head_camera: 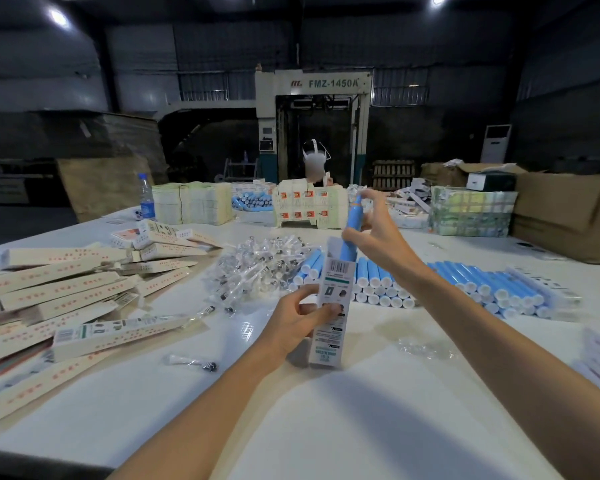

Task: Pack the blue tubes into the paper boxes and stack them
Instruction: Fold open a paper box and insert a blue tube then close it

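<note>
Our left hand [293, 320] grips a paper box [333, 306] upright; right hand [371, 233], just above, pinches a blue tube [352, 230] half in its open top. Loose boxes [59, 289] left of left hand lie unstacked, and lots of tubes [465, 282] beyond right arm wait. We'd say approx mid-job, stacking undone.

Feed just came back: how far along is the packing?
Looks done: a loose heap of boxes at left, not neatly stacked. In hand: left hand holds a box upright, right hand holds a tube partway into its top. Left: many tubes lying in rows.
</note>
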{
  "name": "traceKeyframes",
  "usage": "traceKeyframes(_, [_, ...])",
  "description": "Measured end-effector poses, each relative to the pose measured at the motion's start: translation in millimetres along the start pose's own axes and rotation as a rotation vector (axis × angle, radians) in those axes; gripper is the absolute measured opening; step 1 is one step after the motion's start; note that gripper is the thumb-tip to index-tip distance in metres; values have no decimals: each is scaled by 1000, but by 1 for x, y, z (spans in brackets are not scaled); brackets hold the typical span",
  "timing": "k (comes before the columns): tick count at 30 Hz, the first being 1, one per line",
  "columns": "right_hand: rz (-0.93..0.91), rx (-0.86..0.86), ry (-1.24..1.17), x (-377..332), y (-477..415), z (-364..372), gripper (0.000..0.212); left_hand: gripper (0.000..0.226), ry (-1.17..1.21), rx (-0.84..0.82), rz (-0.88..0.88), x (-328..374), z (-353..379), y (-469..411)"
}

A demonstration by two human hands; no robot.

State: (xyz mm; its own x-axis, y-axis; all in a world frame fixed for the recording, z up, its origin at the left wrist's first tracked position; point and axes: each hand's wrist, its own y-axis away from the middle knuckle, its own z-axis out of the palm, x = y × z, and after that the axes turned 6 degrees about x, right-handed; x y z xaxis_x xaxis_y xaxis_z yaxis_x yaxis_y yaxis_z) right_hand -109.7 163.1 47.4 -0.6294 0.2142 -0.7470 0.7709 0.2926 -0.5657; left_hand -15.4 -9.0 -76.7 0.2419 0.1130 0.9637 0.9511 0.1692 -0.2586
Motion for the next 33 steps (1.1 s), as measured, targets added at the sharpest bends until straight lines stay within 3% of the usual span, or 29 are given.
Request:
traceKeyframes(3, [-26,-80,96,11,7,9,49,41,13,30,16,-1,1,3])
traceKeyframes(8, [-39,-25,75,40,16,33,15,35,25,70,21,-4,5,9])
traceKeyframes(14, [-25,25,-46,54,11,63,21,23,128,198,-23,-6,6,8])
traceKeyframes(17, [-69,0,20,62,6,89,20,11,42,456,-35,-12,-2,5])
traceKeyframes(20, [-170,-138,147,68,1,121,31,15,44,736,-1,-14,-12,2])
traceKeyframes(23, [-349,-290,319,71,-6,155,41,25,98,904,50,-11,-21,0])
traceKeyframes(28, [-612,-359,661,75,-26,200,51,17,178,961,82,-16,-27,-6])
traceKeyframes(33, [-619,-398,845,81,-35,216,38,26,166,946,68,-20,-28,-10])
